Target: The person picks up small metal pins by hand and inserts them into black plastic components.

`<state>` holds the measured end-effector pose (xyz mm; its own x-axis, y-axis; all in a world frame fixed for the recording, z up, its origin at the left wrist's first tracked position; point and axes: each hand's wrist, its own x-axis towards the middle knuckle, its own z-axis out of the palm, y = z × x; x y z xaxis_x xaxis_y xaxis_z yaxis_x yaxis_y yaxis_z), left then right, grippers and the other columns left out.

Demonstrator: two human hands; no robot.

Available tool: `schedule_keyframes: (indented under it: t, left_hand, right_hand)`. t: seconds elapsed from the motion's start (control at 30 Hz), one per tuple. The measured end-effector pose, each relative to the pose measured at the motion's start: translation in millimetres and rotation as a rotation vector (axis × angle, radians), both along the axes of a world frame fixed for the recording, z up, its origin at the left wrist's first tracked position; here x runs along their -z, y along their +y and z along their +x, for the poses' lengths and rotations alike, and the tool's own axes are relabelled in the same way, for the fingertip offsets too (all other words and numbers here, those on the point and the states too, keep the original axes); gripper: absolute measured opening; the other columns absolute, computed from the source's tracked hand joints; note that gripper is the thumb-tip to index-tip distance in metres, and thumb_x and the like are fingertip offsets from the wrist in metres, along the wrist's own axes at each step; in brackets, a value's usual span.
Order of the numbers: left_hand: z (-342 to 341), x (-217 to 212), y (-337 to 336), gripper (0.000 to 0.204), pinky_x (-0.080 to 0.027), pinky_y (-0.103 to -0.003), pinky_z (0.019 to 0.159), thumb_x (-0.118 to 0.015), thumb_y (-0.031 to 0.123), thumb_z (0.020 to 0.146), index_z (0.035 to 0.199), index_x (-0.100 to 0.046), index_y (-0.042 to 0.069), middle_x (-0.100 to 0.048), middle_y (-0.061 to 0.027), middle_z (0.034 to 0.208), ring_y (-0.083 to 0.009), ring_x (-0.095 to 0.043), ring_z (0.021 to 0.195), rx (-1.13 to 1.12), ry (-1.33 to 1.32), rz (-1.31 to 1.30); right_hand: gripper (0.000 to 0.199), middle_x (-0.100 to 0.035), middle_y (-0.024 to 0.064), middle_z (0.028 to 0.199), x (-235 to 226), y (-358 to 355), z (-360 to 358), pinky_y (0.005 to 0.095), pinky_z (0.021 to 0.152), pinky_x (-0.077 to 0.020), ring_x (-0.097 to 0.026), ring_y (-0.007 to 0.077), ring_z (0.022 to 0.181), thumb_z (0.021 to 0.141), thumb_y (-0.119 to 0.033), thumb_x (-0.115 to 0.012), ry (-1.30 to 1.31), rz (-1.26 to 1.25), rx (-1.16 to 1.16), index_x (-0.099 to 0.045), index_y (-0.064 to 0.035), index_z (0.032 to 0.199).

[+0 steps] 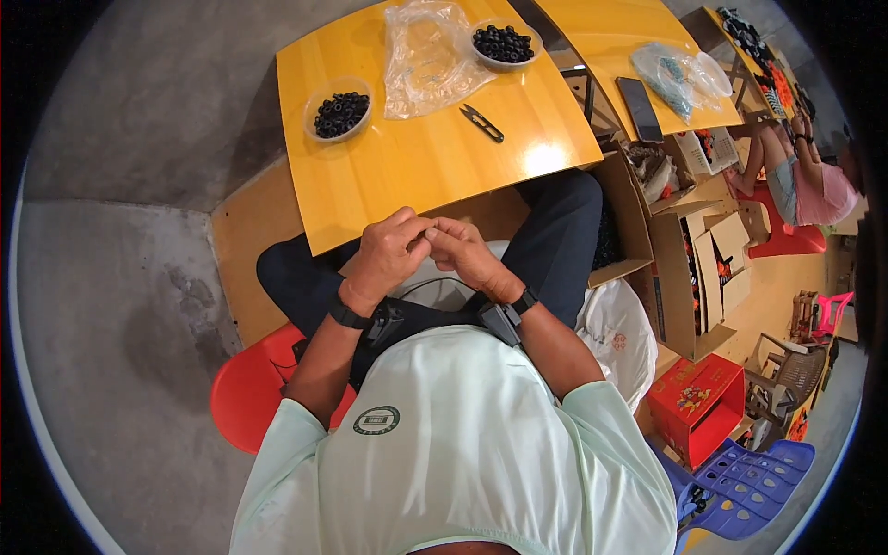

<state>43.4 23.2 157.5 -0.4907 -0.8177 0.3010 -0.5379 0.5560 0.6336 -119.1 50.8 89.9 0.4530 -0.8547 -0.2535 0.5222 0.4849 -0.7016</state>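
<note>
Both bare hands were brought together just in front of the near edge of a glossy yellow wooden counter (370, 190), above the lap. The left hand (387, 252) was curled, with its fingertips pinched against those of the right hand (472, 257); whether a small piece was grasped between them could not be told, since it would be hidden by the fingers. On the counter, black ring-shaped pieces (340, 116) were held in a round clear plastic bowl (309, 118) toward the left, and similar black pieces (502, 43) in a second round clear plastic bowl (507, 66) at the far right. Between the bowls a crumpled transparent plastic bag (425, 65) was spread, and black thread snips (482, 122) were laid to its right, nearer the hands. Access on the right was crowded: an open brown cardboard box (629, 213) was set close beside the knee in dark trousers (564, 227), with another brown cardboard box (680, 268) beyond it and a white plastic bag (618, 333) nearer the body. A black smartphone (639, 109) and a clear bag with bluish contents (673, 79) were placed on a second yellow counter (592, 28). Farther right, a bright red box (694, 402) and a blue plastic chair (754, 490) were seen, and a co-worker in a pink top (821, 196) was seated on a red plastic stool (786, 240).
</note>
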Motion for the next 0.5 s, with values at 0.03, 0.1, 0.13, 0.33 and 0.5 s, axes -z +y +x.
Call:
schedule_keyframes:
  t: [0.03,0.1,0.13,0.33,0.5]
  left_hand:
    - [0,0,0,0.018,-0.05,-0.035,0.057,-0.07,0.006,0.077,0.095,-0.07,0.007,-0.058,-0.0085,0.076,-0.0271,-0.061,0.065,-0.005,-0.005,0.015]
    - [1,4,1,0.018,-0.049,-0.035,0.056,-0.069,0.006,0.077,0.095,-0.07,0.007,-0.057,-0.0086,0.075,-0.0267,-0.061,0.064,-0.003,0.007,0.028]
    - [0,4,0,0.019,-0.049,-0.035,0.055,-0.069,0.006,0.077,0.095,-0.07,0.007,-0.057,-0.0087,0.074,-0.0263,-0.06,0.062,0.001,0.019,0.039]
    - [-2,0,-2,0.018,-0.047,-0.034,0.053,-0.069,0.006,0.077,0.095,-0.071,0.007,-0.055,-0.0086,0.067,-0.0235,-0.059,0.058,0.011,-0.014,0.094]
    - [-4,1,-4,0.017,-0.04,-0.031,0.049,-0.068,0.004,0.078,0.095,-0.071,0.004,-0.05,-0.0072,0.06,-0.0179,-0.05,0.051,0.059,0.068,0.106]
  right_hand:
    - [0.019,-0.046,-0.0066,0.073,0,0,-1,0.0201,0.052,-0.03,-0.036,0.0035,0.061,0.1,-0.025,-0.055,0.0,0.0,0.0,-0.06,-0.0072,0.096]
    - [0.018,-0.041,-0.0075,0.071,-1,0,-3,0.0201,0.051,-0.0278,-0.033,0.0033,0.06,0.102,-0.024,-0.052,0.021,-0.007,-0.053,-0.059,-0.0078,0.099]
    - [0.018,-0.041,-0.0075,0.071,-1,-1,-4,0.0201,0.051,-0.0278,-0.033,0.0033,0.06,0.102,-0.024,-0.052,0.022,-0.008,-0.052,-0.059,-0.0078,0.099]
    - [0.017,-0.036,-0.0084,0.07,-3,-1,-7,0.0197,0.049,-0.0244,-0.029,0.0027,0.057,0.103,-0.024,-0.049,-0.058,0.007,-0.086,-0.056,-0.0088,0.105]
    - [0.021,-0.032,-0.0087,0.066,-1,-2,-12,0.0211,0.047,-0.0213,-0.025,0.0035,0.054,0.104,-0.027,-0.046,-0.111,-0.011,-0.154,-0.055,-0.0083,0.104]
